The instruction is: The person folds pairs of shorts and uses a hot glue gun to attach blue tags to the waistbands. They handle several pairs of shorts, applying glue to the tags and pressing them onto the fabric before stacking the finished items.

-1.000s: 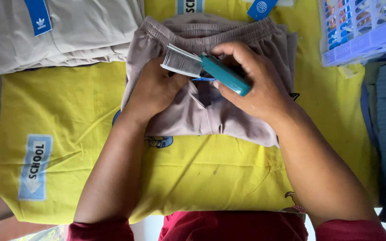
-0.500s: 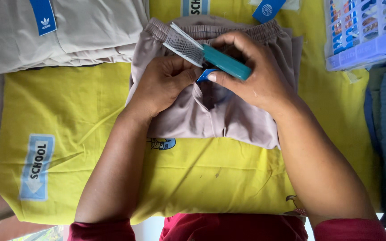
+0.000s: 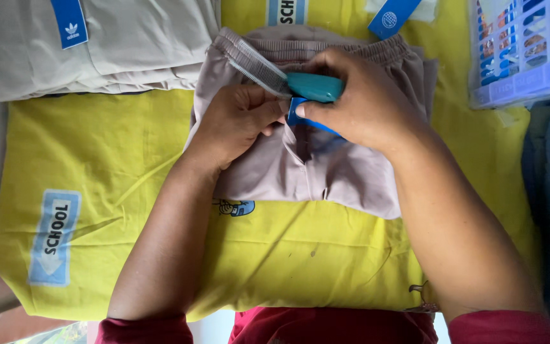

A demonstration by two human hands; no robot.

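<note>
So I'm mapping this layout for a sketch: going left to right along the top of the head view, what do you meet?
Folded grey garment → comb's teeth → teal handle in the right hand → white-and-blue basket.

A blue rectangular label [image 3: 69, 22] sits on the folded beige garment [image 3: 128, 44] top left. 2 more blue tags [image 3: 286, 11] [image 3: 393, 15] lie along the top edge. A pale blue arrow-shaped patch [image 3: 54, 236] marks the yellow cloth [image 3: 97, 153] at left.
</note>
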